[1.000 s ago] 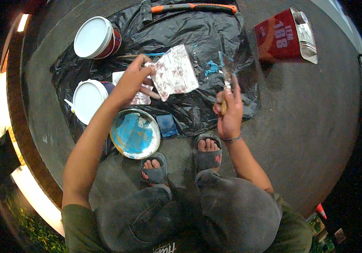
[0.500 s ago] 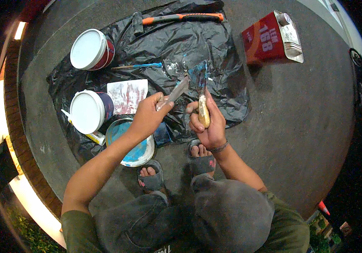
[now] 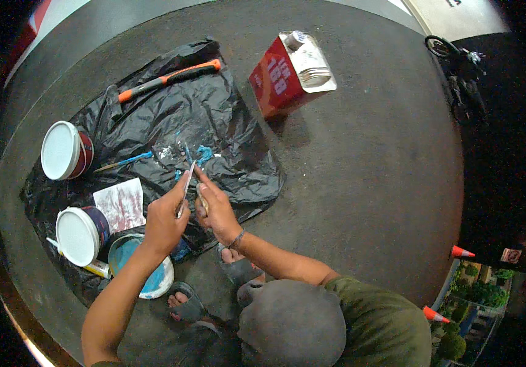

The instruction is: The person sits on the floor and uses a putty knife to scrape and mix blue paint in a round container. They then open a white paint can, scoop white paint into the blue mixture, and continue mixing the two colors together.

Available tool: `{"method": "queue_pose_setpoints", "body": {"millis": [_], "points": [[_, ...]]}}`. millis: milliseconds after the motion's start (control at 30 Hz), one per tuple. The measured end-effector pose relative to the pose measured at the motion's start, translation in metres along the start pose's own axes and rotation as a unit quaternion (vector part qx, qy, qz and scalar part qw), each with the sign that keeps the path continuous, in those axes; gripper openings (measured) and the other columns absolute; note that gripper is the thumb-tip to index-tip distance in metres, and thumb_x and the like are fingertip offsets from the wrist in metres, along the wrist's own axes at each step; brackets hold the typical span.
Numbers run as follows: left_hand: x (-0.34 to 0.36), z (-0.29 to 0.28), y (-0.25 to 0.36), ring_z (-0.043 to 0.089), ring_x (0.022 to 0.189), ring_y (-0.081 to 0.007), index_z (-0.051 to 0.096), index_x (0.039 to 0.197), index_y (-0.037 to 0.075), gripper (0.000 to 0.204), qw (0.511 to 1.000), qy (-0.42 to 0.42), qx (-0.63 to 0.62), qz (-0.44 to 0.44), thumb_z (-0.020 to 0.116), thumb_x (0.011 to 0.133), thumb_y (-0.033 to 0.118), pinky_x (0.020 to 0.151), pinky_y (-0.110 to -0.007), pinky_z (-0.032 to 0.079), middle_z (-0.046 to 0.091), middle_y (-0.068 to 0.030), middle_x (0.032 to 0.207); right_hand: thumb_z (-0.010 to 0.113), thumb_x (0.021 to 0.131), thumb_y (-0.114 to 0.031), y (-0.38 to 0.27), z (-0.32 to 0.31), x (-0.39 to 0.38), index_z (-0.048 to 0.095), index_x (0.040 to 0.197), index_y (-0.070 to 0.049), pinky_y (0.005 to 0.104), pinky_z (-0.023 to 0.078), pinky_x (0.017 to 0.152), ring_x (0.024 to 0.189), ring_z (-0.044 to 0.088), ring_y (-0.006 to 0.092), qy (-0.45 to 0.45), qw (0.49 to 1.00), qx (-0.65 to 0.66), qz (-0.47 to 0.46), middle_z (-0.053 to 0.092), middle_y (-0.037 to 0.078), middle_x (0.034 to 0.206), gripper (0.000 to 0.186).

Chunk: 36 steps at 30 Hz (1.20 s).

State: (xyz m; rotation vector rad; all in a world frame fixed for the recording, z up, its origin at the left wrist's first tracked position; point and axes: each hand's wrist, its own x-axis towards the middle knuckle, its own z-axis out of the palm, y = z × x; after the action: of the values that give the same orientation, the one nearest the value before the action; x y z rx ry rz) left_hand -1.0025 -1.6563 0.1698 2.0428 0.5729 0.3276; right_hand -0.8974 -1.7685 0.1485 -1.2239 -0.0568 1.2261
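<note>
My left hand [image 3: 166, 214] grips a thin, paint-stained flat plate [image 3: 184, 189], seen nearly edge-on. My right hand [image 3: 217, 211] is closed on the handle of a putty knife [image 3: 202, 199]; its blade is mostly behind the plate, and the two tools meet or nearly meet. Beneath them, a crumpled black plastic sheet [image 3: 171, 116] bears blue smears and scraps [image 3: 204, 153]. To their left are a blue-tipped stick [image 3: 125, 161], a stained white square [image 3: 118, 205] and a round blue-and-white paint-covered tray [image 3: 152, 278].
Two lidded white-topped buckets [image 3: 61, 150] [image 3: 79, 235] and a yellow-white tube [image 3: 96, 267] sit on the left. An orange-black hammer [image 3: 168, 79] lies at the back. A red metal can [image 3: 275, 76] stands right of the sheet. Farther right are a bicycle-like vehicle [image 3: 465, 79] and orange cones [image 3: 437, 315].
The view has swung rightward, so the scene sits further left. The plate in my left hand has turned from face-up to edge-on and come together with the putty knife.
</note>
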Motion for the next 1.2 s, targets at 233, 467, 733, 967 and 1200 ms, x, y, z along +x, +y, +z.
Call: {"method": "queue_pose_setpoints", "body": {"millis": [233,467,733,967,1200], "points": [[0.013,-0.005,-0.003,0.066,0.1,-0.042,0.051,0.139,0.001,0.055,1.0,0.004,0.007,0.005,0.058,0.085,-0.003,0.083,-0.04,0.052,0.064,-0.0301,0.109,0.044,0.106,-0.031,0.002,0.0,-0.015,0.033,0.156,-0.022,0.0227,0.027,0.039,0.045,0.032,0.0056,-0.019,0.997,0.047,0.063,0.034,-0.008,0.059,0.052],[0.009,-0.016,-0.02,0.066,0.106,-0.0368,0.056,0.135,0.003,0.048,0.997,0.04,-0.008,-0.058,0.059,0.087,0.004,0.089,-0.038,0.052,0.065,-0.0249,0.118,0.043,0.105,-0.029,-0.01,-0.004,-0.018,0.037,0.153,-0.021,0.0217,0.028,0.038,0.045,0.035,0.0052,0.038,0.995,0.083,0.04,0.042,-0.005,0.063,0.05],[0.013,0.002,0.003,0.067,0.086,-0.043,0.05,0.142,0.006,0.057,0.999,0.046,0.007,0.004,0.06,0.085,0.004,0.075,-0.042,0.053,0.065,-0.028,0.103,0.041,0.106,-0.028,-0.008,0.018,-0.02,0.033,0.155,-0.02,0.0212,0.025,0.038,0.046,0.032,0.0054,0.01,0.998,0.057,0.028,0.04,-0.004,0.062,0.051],[0.029,-0.023,-0.015,0.068,0.097,-0.0399,0.057,0.135,0.004,0.048,0.998,0.06,-0.008,-0.012,0.059,0.087,0.004,0.08,-0.039,0.053,0.066,-0.0277,0.109,0.038,0.106,-0.031,-0.035,-0.003,-0.021,0.025,0.155,-0.032,0.0215,0.026,0.041,0.041,0.029,0.0058,-0.046,0.985,0.162,0.047,0.034,-0.002,0.062,0.05],[0.007,0.001,0.019,0.064,0.105,-0.041,0.046,0.145,0.009,0.064,0.999,-0.012,-0.022,0.045,0.059,0.082,0.0,0.087,-0.045,0.054,0.063,-0.0253,0.119,0.034,0.107,-0.031,-0.032,0.005,-0.001,0.03,0.154,-0.02,0.0225,0.025,0.036,0.04,0.03,0.0066,0.056,0.998,0.031,0.009,0.043,-0.002,0.064,0.049]]}}
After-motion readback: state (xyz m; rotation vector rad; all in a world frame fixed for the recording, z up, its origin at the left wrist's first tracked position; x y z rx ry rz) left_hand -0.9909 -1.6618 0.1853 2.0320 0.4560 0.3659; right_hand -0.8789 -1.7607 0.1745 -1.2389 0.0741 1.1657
